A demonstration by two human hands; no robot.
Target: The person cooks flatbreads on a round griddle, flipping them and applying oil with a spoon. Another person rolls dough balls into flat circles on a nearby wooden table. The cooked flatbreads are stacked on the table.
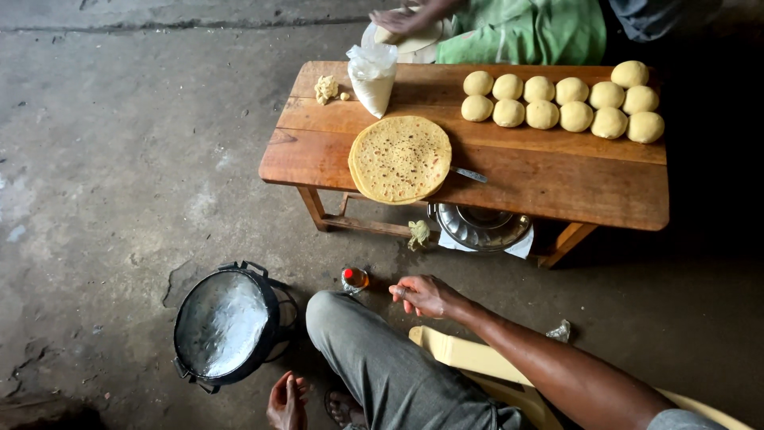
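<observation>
My right hand (423,295) rests on my grey-trousered knee (350,318), fingers loosely curled, holding nothing. My left hand (286,402) hangs low at the bottom edge beside a round black pan (224,325) on a small stove, fingers apart and empty. A stack of cooked flatbreads (400,158) lies on the low wooden table (557,179). Several dough balls (561,103) sit in two rows at the table's far right. Across the table another person's hand (402,20) presses a flat dough disc.
A plastic bag of flour (372,76) and a dough scrap (325,87) stand on the table's far left. A knife (469,173) lies by the flatbreads. A metal bowl (482,227) sits under the table. A small oil bottle (354,279) stands on the concrete floor.
</observation>
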